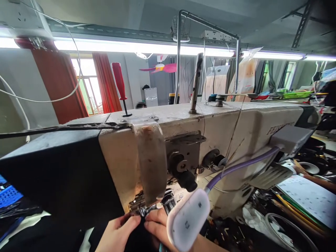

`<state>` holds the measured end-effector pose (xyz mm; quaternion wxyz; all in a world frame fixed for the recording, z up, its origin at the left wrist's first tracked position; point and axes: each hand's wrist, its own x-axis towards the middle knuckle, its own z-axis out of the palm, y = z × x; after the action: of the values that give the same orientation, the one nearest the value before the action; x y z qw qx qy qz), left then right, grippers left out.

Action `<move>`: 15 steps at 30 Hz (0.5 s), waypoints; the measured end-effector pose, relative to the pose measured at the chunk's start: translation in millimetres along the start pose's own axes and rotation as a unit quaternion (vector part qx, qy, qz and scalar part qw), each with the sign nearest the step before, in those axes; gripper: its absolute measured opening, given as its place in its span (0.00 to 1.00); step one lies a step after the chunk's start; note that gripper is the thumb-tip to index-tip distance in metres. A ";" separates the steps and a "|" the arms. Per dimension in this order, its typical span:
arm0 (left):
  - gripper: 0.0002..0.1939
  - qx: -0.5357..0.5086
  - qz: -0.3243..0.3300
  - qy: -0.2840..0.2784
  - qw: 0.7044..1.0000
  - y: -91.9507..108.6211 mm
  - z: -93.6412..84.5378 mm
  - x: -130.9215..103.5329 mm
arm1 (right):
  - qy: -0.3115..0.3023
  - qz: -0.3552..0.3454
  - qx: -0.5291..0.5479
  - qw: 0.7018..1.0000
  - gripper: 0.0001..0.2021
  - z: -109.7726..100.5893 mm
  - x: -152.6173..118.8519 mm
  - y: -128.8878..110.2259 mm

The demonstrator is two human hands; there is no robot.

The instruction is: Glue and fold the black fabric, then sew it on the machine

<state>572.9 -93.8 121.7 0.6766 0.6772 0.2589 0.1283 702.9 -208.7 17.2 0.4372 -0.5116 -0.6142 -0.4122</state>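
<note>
A cream-coloured sewing machine fills the middle of the head view. My left hand is at the bottom, just below the needle area, its thumb and finger pinched on black fabric. To its right, my right hand has its fingers curled together against the same fabric. A white oval lamp head on a purple flexible neck covers part of the right hand. Both sets of fingertips are close to the metal presser parts. A clouded plastic guard hangs in front, so the needle is hidden.
A red-handled screwdriver stands upright on the machine's top, near a metal post. Tension knobs jut from the front. On the right are a patterned white sheet and clutter. A blue basket shows at left.
</note>
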 end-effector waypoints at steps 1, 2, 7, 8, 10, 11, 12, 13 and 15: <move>0.17 0.000 -0.003 -0.002 1.000 -1.7 -1.0 1.4 | 0.016 0.004 0.001 1.000 0.15 -1.1 2.2 -1.0; 0.17 0.001 -0.005 -0.008 1.000 -3.1 -2.1 2.6 | 0.017 0.008 -0.002 1.000 0.16 -3.3 5.1 -1.9; 0.19 0.036 -0.017 -0.032 0.999 -6.2 -7.5 6.1 | -0.090 0.004 -0.012 0.996 0.14 -22.9 18.4 -2.6; 0.20 0.042 -0.013 -0.030 0.999 -6.0 -7.9 6.3 | -0.106 0.004 -0.012 0.994 0.14 -26.8 19.7 -2.3; 0.22 0.043 -0.013 -0.028 0.999 -4.7 -7.9 6.5 | -0.129 0.000 -0.012 0.992 0.15 -32.8 20.8 -1.9; 0.23 0.040 -0.016 -0.027 0.999 -4.0 -7.7 6.6 | -0.139 -0.002 -0.012 0.990 0.15 -34.3 20.8 -1.8; 0.23 0.038 -0.015 -0.024 0.999 -3.2 -7.5 6.7 | -0.144 -0.004 -0.013 0.989 0.15 -34.7 20.5 -1.8; 0.23 0.038 -0.010 -0.018 0.999 -2.5 -7.6 6.8 | -0.146 -0.007 -0.012 0.989 0.16 -33.8 20.0 -1.9; 0.22 0.050 0.001 -0.005 0.999 -2.1 -8.5 7.3 | -0.128 -0.019 -0.014 0.992 0.14 -27.9 19.4 -2.0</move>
<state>574.1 -82.8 118.8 0.6436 0.7108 0.2608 0.1121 702.3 -230.4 43.4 0.3401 -0.5546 -0.6684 -0.3606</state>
